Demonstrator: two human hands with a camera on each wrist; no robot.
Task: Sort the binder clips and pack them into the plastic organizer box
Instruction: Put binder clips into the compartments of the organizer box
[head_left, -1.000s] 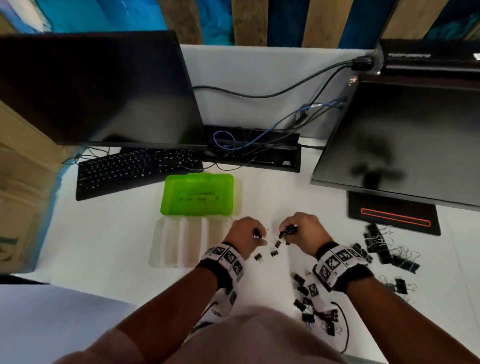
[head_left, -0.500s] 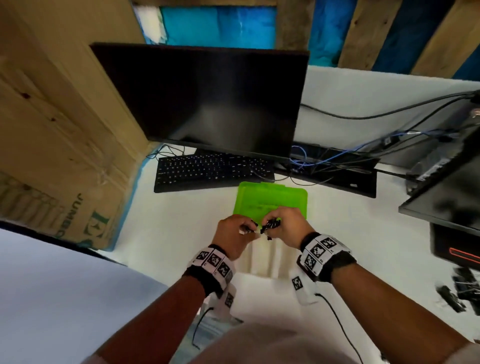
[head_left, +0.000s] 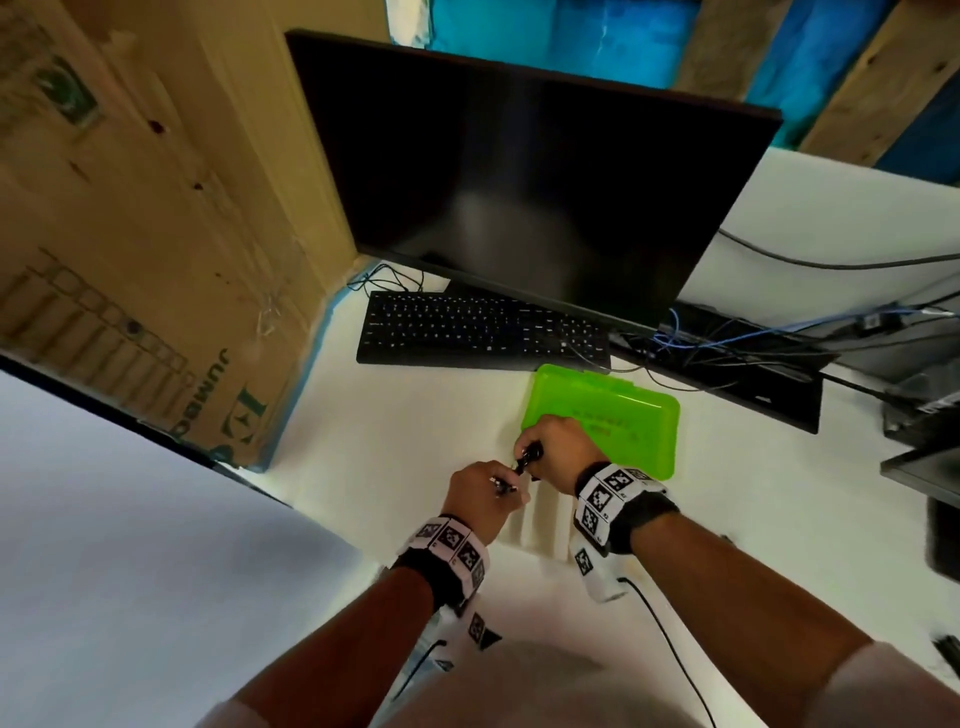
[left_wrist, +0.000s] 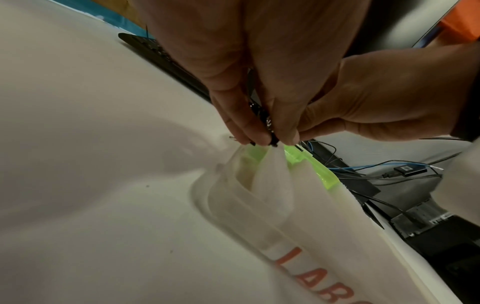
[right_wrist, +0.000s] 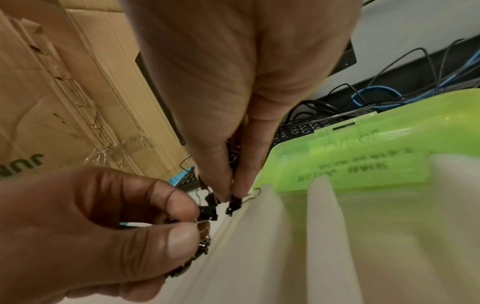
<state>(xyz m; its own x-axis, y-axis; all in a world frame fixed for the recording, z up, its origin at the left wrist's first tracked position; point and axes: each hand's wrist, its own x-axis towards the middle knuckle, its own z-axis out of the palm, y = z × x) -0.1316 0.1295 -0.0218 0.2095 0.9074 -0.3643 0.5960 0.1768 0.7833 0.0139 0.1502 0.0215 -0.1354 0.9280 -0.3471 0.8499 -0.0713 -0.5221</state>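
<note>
Small black binder clips (right_wrist: 235, 202) are being pinched by right hand (head_left: 553, 449) and left hand (head_left: 480, 493) over organizer box (left_wrist: 324, 205); "LAR" being read.

Organizer box (head_left: 540, 525) lies on the desk (head_left: 415, 447), lid (head_left: 623, 415) at twelve o'clock. Keyboard (head_left: 467, 332) beyond, monitor (head_left: 519, 171) behind it. Cardboard box (head_left: 145, 234) at ten o'clock.

Clips carried from the pile to the box

A second ago my hands worked over the loose clips on the table; now my left hand (head_left: 480, 493) and right hand (head_left: 553, 451) pinch small black binder clips (right_wrist: 235, 202) above the organizer box's (head_left: 543, 525) left compartments, near its green lid (head_left: 631, 415).
</note>
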